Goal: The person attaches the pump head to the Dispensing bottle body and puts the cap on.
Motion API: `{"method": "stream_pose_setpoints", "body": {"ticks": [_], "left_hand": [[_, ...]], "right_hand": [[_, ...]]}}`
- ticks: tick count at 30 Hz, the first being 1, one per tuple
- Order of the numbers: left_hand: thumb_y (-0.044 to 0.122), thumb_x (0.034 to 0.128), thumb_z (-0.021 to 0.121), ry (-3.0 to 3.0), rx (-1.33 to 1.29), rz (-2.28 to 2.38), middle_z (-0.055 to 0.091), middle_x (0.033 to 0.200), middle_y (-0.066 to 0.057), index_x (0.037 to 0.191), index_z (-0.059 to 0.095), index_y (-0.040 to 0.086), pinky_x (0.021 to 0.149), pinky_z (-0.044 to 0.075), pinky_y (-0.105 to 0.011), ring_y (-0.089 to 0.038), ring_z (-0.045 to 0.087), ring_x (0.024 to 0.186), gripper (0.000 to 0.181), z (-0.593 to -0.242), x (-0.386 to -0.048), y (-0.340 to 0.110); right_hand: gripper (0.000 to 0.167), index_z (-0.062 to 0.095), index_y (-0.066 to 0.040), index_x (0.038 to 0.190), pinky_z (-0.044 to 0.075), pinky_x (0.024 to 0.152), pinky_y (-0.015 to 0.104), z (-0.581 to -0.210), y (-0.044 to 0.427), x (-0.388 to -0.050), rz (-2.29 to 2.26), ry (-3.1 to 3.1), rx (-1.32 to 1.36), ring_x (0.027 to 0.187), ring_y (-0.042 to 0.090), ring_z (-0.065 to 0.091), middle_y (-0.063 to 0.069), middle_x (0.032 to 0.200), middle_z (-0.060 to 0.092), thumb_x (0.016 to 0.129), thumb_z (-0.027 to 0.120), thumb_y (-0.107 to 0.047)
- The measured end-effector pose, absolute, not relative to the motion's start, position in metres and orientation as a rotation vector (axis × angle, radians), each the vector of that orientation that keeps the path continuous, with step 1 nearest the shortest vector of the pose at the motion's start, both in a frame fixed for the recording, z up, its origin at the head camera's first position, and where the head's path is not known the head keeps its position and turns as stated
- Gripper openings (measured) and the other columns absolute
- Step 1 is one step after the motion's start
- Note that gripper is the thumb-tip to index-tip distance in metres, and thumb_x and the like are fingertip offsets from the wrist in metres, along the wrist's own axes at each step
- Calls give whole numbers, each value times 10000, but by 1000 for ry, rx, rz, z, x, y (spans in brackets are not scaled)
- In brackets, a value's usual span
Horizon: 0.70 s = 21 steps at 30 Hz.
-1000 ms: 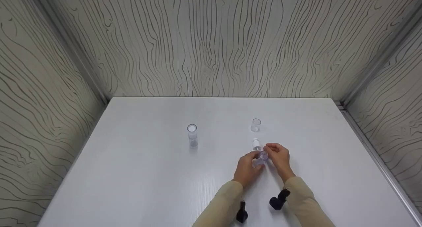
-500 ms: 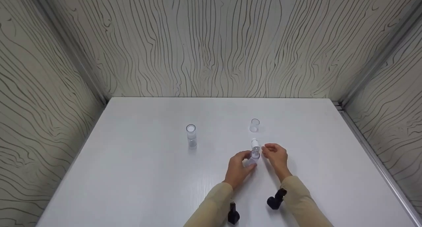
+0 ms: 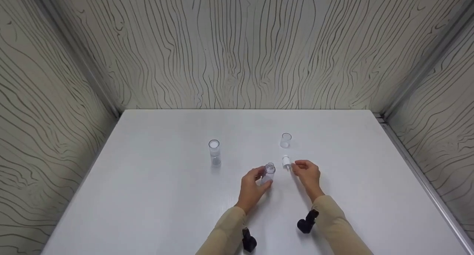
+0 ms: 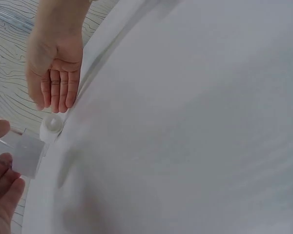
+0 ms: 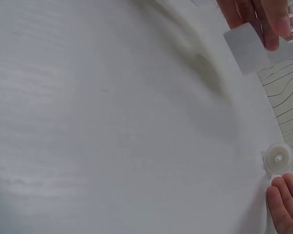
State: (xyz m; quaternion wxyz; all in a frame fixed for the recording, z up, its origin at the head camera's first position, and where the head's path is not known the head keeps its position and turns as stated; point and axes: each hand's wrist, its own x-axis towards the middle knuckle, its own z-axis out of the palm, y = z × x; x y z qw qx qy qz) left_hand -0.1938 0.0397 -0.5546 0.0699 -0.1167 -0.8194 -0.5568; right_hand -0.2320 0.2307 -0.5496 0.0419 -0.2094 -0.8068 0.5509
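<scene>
In the head view my left hand (image 3: 253, 186) grips a clear bottle (image 3: 268, 173) with an uncapped neck, held between thumb and fingers. The bottle's lower part, frosted-looking, shows in the right wrist view beneath the left hand's fingers (image 5: 269, 39). To the right of it a white pump head (image 3: 286, 161) stands on the table, its thin tube end toward me. My right hand (image 3: 308, 175) is beside this pump head, fingers loosely extended and holding nothing. In the left wrist view the right hand's fingertips lie close to the pump head (image 4: 52, 125); whether they touch is unclear.
A clear cap (image 3: 285, 141) stands on the white table (image 3: 155, 195) behind the pump head. Farther left stands another clear bottle (image 3: 214, 154) with a white inner top. Wood-patterned walls (image 3: 237, 47) enclose the table at the back and sides.
My left hand has carried the clear bottle leftward, away from the right hand and the pump head. The right hand has moved only slightly and stays beside the pump head.
</scene>
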Motion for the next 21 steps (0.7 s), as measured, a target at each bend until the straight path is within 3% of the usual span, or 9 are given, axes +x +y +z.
{"method": "stream_pose_setpoints", "body": {"ticks": [7,15,21], "left_hand": [[53,817,724,-2397,-260,-1718,682,1123,-116,1199,612,14,944,554,-298,-240,658,1068,400,-560,-191,17],[52,816,721,-2358,-263,-1690,674,1101,-146,1185,609,-23,935,557,-320,-273,658,1045,393,-565,-187,1],[60,831,712,-2382,-211,-1722,668,1129,-134,1212,603,-3,979,533,-301,-258,656,1087,401,-568,-186,-6]], "right_hand": [[270,633,49,1073,473,634,122,-550,229,-235,1590,-2530,-627,742,66,606,202,1020,678,879,650,-139],[335,641,67,1069,445,650,150,-546,222,-239,1458,-2601,-616,938,300,643,248,1050,676,854,694,-184],[367,632,99,1077,490,681,207,-544,218,-243,1419,-2630,-598,919,317,647,258,1013,681,841,716,-169]]}}
